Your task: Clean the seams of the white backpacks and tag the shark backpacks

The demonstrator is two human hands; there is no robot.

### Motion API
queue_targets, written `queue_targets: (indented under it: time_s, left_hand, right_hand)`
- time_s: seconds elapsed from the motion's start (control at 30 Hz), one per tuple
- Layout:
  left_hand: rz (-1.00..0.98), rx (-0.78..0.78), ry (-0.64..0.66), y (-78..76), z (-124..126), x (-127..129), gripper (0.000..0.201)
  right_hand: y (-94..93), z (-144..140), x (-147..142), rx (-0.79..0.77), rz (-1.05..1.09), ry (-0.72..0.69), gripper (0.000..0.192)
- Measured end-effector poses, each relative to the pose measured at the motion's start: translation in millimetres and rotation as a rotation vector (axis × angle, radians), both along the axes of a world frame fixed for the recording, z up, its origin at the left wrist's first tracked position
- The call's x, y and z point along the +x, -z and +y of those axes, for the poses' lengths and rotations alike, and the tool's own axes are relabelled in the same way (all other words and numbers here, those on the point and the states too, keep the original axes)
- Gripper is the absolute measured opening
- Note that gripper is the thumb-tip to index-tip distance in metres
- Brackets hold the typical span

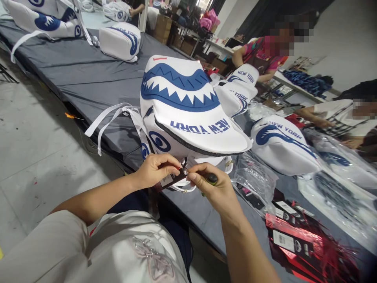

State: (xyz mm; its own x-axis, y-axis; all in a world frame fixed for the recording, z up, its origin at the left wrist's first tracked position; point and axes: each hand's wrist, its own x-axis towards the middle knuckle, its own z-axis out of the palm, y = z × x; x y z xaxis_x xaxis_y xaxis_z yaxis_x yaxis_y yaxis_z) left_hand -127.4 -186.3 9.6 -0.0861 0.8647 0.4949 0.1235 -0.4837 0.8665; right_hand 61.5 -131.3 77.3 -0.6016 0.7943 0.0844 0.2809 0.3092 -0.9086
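A white backpack [188, 94] with a blue toothed mouth print and "NEW YORK" lettering stands on the table in front of me. At its lower front, my left hand [157, 169] pinches the top of a dark hang tag [166, 180] with a white barcode label. The fingertips of my right hand [210, 182] are closed close beside, at a small black loop [184, 162] on the bag. A tool with a round black end [211, 179] is tucked in the right palm; its kind is mostly hidden. White straps [110, 118] trail off the bag's left side.
Dark cloth covers the long table [85, 74]. More white bags, such as one at the right [282, 145], stand along it. Red-and-black hang tags [291, 239] lie near clear plastic bags [256, 177] at right. Two people [265, 55] work across the table.
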Motion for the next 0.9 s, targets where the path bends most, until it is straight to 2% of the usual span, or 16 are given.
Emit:
queue_targets:
  time_s: [0.07, 0.2, 0.3, 0.63, 0.8, 0.9]
  left_hand:
    - [0.162, 0.039, 0.001, 3.4, -2, -2, 0.015]
    - [0.442, 0.102, -0.079, 7.7, -6, -4, 0.025]
    - [0.513, 0.090, -0.109, 7.4, -8, -4, 0.025]
    - [0.714, 0.040, -0.129, -1.7, -9, -3, 0.026]
    - [0.878, 0.003, -0.145, -9.0, -7, -3, 0.023]
    - [0.950, -0.054, -0.126, -17.1, -6, -4, 0.016]
  right_hand:
    - [-0.1, 1, 0, 0.051, -0.037, 0.000, 0.019]
    - [1.2, -3, -2, 0.283, -0.163, -0.044, 0.010]
    - [1.5, -7, -4, 0.378, -0.214, -0.056, 0.011]
    - [0.9, -8, -5, 0.472, -0.310, -0.102, 0.012]
    - [6.3, -7, -6, 0.670, -0.472, -0.128, 0.014]
    - [10.3, -5, -7, 0.772, -0.477, -0.143, 0.014]
